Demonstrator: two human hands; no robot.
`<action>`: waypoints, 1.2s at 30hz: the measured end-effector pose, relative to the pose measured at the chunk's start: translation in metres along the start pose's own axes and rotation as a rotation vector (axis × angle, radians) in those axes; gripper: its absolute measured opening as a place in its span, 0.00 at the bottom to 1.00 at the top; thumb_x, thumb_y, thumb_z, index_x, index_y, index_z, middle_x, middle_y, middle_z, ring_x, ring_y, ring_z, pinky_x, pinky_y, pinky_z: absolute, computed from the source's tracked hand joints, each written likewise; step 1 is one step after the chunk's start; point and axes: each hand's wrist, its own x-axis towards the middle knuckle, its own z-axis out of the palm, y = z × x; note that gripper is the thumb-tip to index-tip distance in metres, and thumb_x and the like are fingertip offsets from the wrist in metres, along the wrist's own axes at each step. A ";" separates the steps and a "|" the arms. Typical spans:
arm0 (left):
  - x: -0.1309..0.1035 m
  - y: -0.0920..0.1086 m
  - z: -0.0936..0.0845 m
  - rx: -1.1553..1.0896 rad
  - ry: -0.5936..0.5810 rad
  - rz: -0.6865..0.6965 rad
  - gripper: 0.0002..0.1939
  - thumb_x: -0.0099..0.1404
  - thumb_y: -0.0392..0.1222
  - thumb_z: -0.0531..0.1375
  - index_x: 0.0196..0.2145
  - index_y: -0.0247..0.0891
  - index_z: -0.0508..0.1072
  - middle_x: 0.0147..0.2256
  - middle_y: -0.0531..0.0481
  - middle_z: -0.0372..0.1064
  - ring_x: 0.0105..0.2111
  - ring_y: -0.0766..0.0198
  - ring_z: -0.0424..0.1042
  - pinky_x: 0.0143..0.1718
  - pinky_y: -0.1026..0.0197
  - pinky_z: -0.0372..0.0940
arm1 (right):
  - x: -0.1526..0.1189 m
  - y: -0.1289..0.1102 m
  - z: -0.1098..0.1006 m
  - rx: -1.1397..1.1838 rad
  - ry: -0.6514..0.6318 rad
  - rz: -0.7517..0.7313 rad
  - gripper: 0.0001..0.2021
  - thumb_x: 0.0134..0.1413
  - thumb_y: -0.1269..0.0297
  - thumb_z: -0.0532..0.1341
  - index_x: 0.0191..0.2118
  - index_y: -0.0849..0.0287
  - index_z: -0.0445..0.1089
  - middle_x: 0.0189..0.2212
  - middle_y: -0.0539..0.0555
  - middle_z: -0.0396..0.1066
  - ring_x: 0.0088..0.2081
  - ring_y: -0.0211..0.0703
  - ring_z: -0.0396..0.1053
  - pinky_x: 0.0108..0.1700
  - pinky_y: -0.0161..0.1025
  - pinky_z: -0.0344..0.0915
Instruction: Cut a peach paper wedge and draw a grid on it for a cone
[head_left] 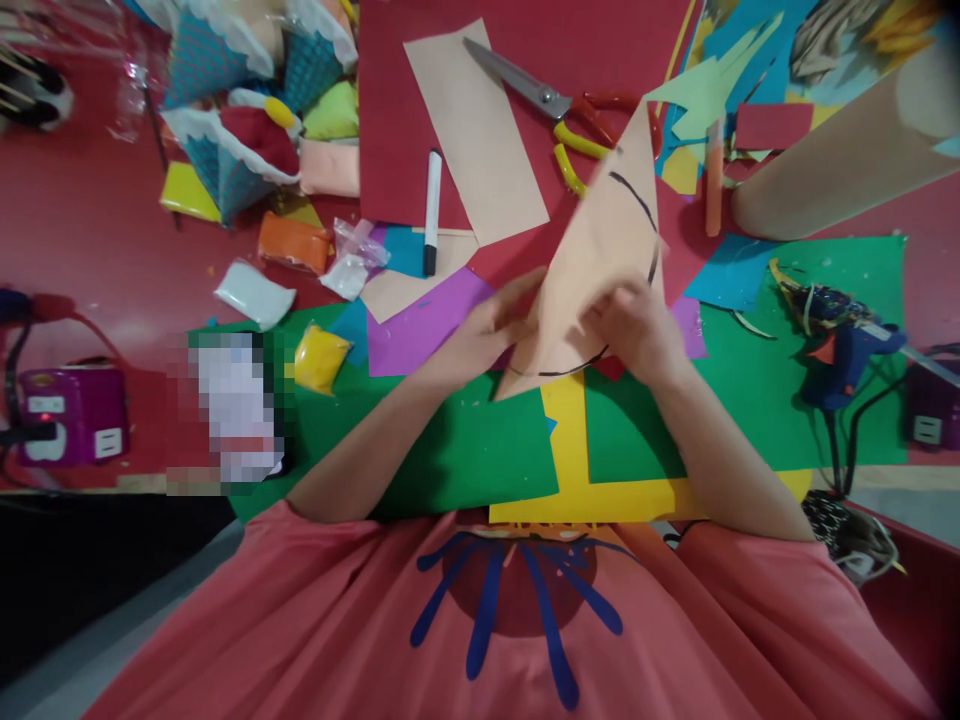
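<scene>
A beige craft sheet (600,240) with a curved black line drawn on it is held up, tilted, over the table. My left hand (502,325) grips its left edge, with some fingers hidden behind it. At the lower right, my right hand (637,325) has its fingers curled against the sheet near the black line. Beyond the sheet lie large scissors (551,98) with red and yellow handles, partly covered by it. A beige rectangular piece (484,150) is left of them, and a capped black-and-white marker (432,210) lies beside that piece.
A blue glue gun (847,360) with a cord lies right, near a rolled beige sheet (840,165). On the left are blue cone shapes (247,170), an orange packet (294,242), a yellow packet (321,358), a blurred-out phone (236,405) and a purple box (75,415).
</scene>
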 end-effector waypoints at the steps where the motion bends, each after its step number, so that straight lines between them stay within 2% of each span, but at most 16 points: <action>1: -0.001 0.000 0.001 -0.071 -0.074 -0.021 0.16 0.52 0.45 0.68 0.39 0.42 0.74 0.44 0.49 0.76 0.57 0.50 0.67 0.53 0.52 0.68 | -0.003 0.001 0.006 -0.107 -0.070 -0.050 0.23 0.62 0.46 0.51 0.57 0.49 0.66 0.62 0.52 0.64 0.64 0.49 0.60 0.64 0.51 0.59; 2: -0.002 0.001 0.001 -0.142 -0.151 -0.069 0.16 0.52 0.49 0.68 0.37 0.42 0.73 0.42 0.49 0.77 0.57 0.49 0.67 0.53 0.49 0.69 | -0.006 0.001 0.010 -0.255 -0.114 -0.124 0.23 0.63 0.47 0.51 0.58 0.49 0.66 0.64 0.52 0.60 0.67 0.49 0.54 0.67 0.52 0.53; 4: -0.003 0.003 0.000 -0.243 -0.261 -0.148 0.24 0.49 0.61 0.67 0.37 0.42 0.73 0.40 0.46 0.77 0.56 0.45 0.67 0.50 0.46 0.70 | -0.009 0.002 0.016 -0.502 -0.195 -0.203 0.24 0.64 0.50 0.50 0.61 0.49 0.64 0.67 0.52 0.56 0.70 0.49 0.45 0.70 0.55 0.44; 7: -0.002 0.006 -0.003 -0.265 -0.260 -0.160 0.36 0.42 0.73 0.64 0.38 0.42 0.73 0.40 0.44 0.76 0.56 0.43 0.67 0.48 0.45 0.71 | -0.009 0.004 0.016 -0.734 -0.261 -0.231 0.25 0.65 0.53 0.50 0.65 0.50 0.58 0.68 0.52 0.53 0.71 0.51 0.42 0.70 0.59 0.40; 9: -0.002 0.005 -0.003 -0.237 -0.203 -0.179 0.33 0.45 0.70 0.64 0.39 0.40 0.72 0.40 0.44 0.76 0.55 0.44 0.68 0.48 0.46 0.70 | -0.008 0.006 0.015 -0.806 -0.289 -0.237 0.27 0.64 0.54 0.51 0.67 0.50 0.56 0.69 0.52 0.50 0.71 0.52 0.42 0.70 0.59 0.40; 12: -0.002 0.002 -0.004 -0.217 -0.074 -0.210 0.21 0.54 0.56 0.62 0.40 0.38 0.72 0.41 0.44 0.75 0.54 0.47 0.70 0.50 0.46 0.70 | -0.006 0.008 0.015 -0.866 -0.325 -0.248 0.27 0.64 0.54 0.51 0.67 0.51 0.54 0.69 0.53 0.50 0.70 0.53 0.45 0.69 0.59 0.43; 15: -0.008 0.004 -0.011 -0.227 0.096 -0.077 0.15 0.58 0.48 0.58 0.41 0.38 0.72 0.44 0.45 0.75 0.55 0.50 0.69 0.51 0.48 0.69 | -0.007 0.010 0.015 -0.923 -0.363 -0.266 0.27 0.63 0.53 0.52 0.66 0.53 0.57 0.67 0.54 0.54 0.69 0.54 0.49 0.68 0.58 0.45; 17: -0.014 0.008 -0.022 -0.224 0.205 0.060 0.15 0.58 0.47 0.59 0.42 0.39 0.72 0.47 0.47 0.74 0.57 0.53 0.67 0.53 0.51 0.68 | -0.008 0.009 0.013 -0.933 -0.417 -0.290 0.26 0.63 0.53 0.53 0.64 0.53 0.61 0.66 0.55 0.58 0.69 0.55 0.50 0.68 0.58 0.46; 19: -0.021 0.011 -0.037 -0.198 0.307 0.117 0.16 0.59 0.49 0.61 0.42 0.39 0.73 0.47 0.47 0.75 0.57 0.54 0.67 0.52 0.54 0.68 | -0.008 0.006 0.010 -0.898 -0.484 -0.315 0.23 0.64 0.53 0.53 0.60 0.55 0.66 0.64 0.55 0.61 0.68 0.55 0.52 0.67 0.58 0.47; 22: -0.032 0.009 -0.057 -0.155 0.295 -0.040 0.22 0.59 0.57 0.61 0.44 0.38 0.75 0.41 0.45 0.77 0.49 0.52 0.73 0.43 0.55 0.72 | -0.007 -0.001 0.006 -0.798 -0.559 -0.328 0.18 0.65 0.57 0.52 0.54 0.56 0.72 0.59 0.56 0.68 0.66 0.55 0.56 0.65 0.57 0.52; 24: -0.037 0.005 -0.065 -0.111 0.290 -0.131 0.21 0.53 0.49 0.67 0.44 0.41 0.74 0.34 0.49 0.78 0.36 0.58 0.77 0.34 0.61 0.72 | -0.005 -0.006 0.005 -0.714 -0.591 -0.324 0.16 0.65 0.60 0.52 0.49 0.56 0.75 0.54 0.55 0.73 0.64 0.54 0.61 0.64 0.57 0.54; 26: -0.041 0.001 -0.068 -0.063 0.258 -0.222 0.21 0.51 0.44 0.70 0.43 0.42 0.74 0.30 0.51 0.77 0.27 0.63 0.76 0.26 0.65 0.70 | -0.003 -0.009 0.006 -0.594 -0.611 -0.299 0.14 0.64 0.61 0.54 0.46 0.55 0.76 0.48 0.54 0.77 0.58 0.51 0.68 0.62 0.55 0.57; 29: -0.044 -0.002 -0.062 0.051 0.141 -0.344 0.25 0.49 0.43 0.71 0.46 0.39 0.73 0.30 0.50 0.77 0.26 0.60 0.76 0.21 0.66 0.68 | 0.004 -0.012 0.008 -0.410 -0.496 -0.200 0.13 0.63 0.59 0.56 0.42 0.56 0.76 0.41 0.53 0.80 0.46 0.45 0.76 0.52 0.45 0.68; 31: -0.045 -0.003 -0.056 0.091 0.139 -0.334 0.28 0.50 0.44 0.70 0.48 0.38 0.72 0.29 0.50 0.77 0.27 0.58 0.77 0.20 0.65 0.68 | 0.017 -0.017 0.004 -0.373 -0.287 -0.187 0.14 0.64 0.58 0.55 0.39 0.58 0.76 0.39 0.54 0.79 0.42 0.43 0.76 0.45 0.40 0.71; 34: -0.046 -0.003 -0.052 0.088 0.185 -0.270 0.28 0.50 0.44 0.69 0.50 0.39 0.71 0.29 0.51 0.77 0.25 0.60 0.76 0.19 0.66 0.68 | 0.051 -0.026 -0.012 -0.505 0.008 -0.304 0.13 0.65 0.65 0.54 0.43 0.63 0.75 0.43 0.59 0.78 0.46 0.42 0.74 0.50 0.39 0.68; 36: -0.046 -0.004 -0.052 0.068 0.207 -0.236 0.28 0.50 0.44 0.70 0.49 0.39 0.71 0.28 0.52 0.77 0.23 0.62 0.75 0.19 0.67 0.67 | 0.077 -0.031 -0.025 -0.786 0.055 -0.319 0.16 0.60 0.76 0.54 0.51 0.69 0.72 0.51 0.63 0.73 0.55 0.46 0.68 0.58 0.41 0.62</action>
